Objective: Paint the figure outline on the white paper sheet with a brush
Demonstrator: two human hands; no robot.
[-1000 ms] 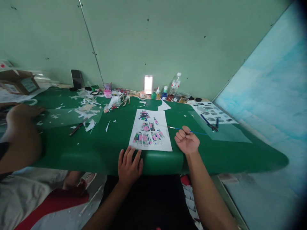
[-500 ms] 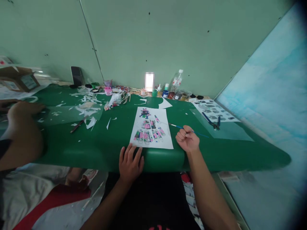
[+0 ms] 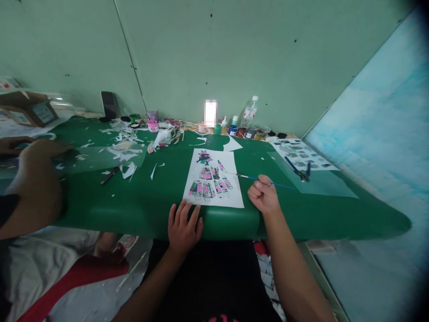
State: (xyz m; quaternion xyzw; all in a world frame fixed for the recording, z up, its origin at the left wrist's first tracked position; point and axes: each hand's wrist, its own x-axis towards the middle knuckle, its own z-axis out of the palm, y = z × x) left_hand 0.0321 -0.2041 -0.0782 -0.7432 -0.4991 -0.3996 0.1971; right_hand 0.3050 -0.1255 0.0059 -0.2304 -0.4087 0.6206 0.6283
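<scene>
A white sheet (image 3: 214,197) with pink, green and black painted figures lies on the green table (image 3: 150,197) in front of me. My left hand (image 3: 183,224) lies flat with fingers spread on the table's near edge, just touching the sheet's lower left corner. My right hand (image 3: 264,196) rests to the right of the sheet, fingers closed round a thin blue paintbrush (image 3: 281,184) whose tip points left toward the sheet.
Paint pots (image 3: 231,130), a water bottle (image 3: 250,114) and clutter line the wall. Paper scraps (image 3: 125,154) and a clear plastic sheet (image 3: 100,157) lie at left. Another person's arm (image 3: 33,188) rests at far left. A printed sheet (image 3: 301,154) and blue pliers (image 3: 301,170) lie at right.
The view has shifted slightly; both hands stay in nearly the same places on the table, the brush still in the right hand.
</scene>
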